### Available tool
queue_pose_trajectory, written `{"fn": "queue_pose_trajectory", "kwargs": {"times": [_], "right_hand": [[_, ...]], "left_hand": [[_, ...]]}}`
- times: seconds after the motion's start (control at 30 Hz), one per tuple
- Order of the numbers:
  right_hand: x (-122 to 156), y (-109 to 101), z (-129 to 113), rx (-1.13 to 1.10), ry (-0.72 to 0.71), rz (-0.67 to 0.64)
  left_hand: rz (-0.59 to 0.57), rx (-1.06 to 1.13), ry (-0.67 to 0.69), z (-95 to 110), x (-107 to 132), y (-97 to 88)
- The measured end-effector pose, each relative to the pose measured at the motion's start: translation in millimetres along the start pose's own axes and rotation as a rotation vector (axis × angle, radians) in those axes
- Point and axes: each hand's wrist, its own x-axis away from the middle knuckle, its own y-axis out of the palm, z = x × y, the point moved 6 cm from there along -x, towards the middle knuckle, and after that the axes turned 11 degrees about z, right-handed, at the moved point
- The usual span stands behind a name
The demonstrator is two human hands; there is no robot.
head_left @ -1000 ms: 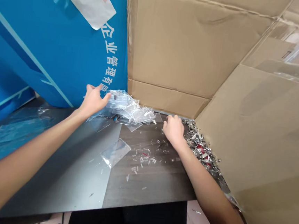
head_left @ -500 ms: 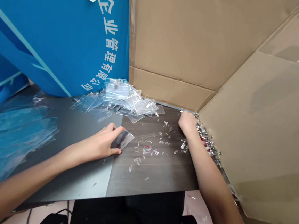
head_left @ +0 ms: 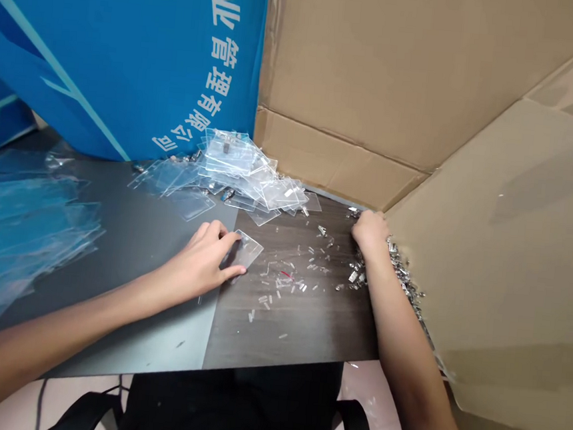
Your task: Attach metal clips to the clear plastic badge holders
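My left hand point(head_left: 217, 254) grips a clear plastic badge holder point(head_left: 249, 250) by its edges, thumb on the near side and fingers on the far side. The holder lies tilted just above or on the table; which one I cannot tell. Over on the right, my right hand point(head_left: 371, 233) reaches into a heap of small metal clips point(head_left: 402, 268) along the cardboard wall. Its fingers are curled and turned away, so whatever they pinch is hidden.
Finished-looking clear holders with clips lie in a pile point(head_left: 240, 174) at the back. Flat bluish plastic sleeves point(head_left: 24, 232) are stacked at left. Small clear strips point(head_left: 280, 285) are scattered mid-table. A blue printed panel point(head_left: 144, 62) and cardboard walls point(head_left: 359, 67) enclose the back and right.
The view has shifted slightly. My left hand still grips the badge holder, which now shows more beyond the fingers. My right hand stays at the clip heap, its fingers still curled.
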Motion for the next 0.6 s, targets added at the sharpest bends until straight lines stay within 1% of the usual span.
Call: {"fn": "queue_pose_trajectory", "kwargs": {"times": [0.1,0.23,0.33,0.5,0.6], "right_hand": [[3,-1,-2,-0.007,-0.025,0.019],[6,-3,-3,-0.020,-0.049,0.031],[6,-4,-2,-0.031,-0.069,0.045],[4,-4,0,-0.047,-0.106,0.069],[6,-4,-1,-0.062,-0.152,0.085]], "left_hand": [[0.013,0.015,-0.005,-2,0,4.8],[-0.013,0.021,-0.047,-2,-2,7.9],[-0.017,0.034,-0.051,-1,-2,9.7],[0.051,0.057,-0.013,3,4,13.1],[0.088,0.099,-0.007,8,8,14.1]]}}
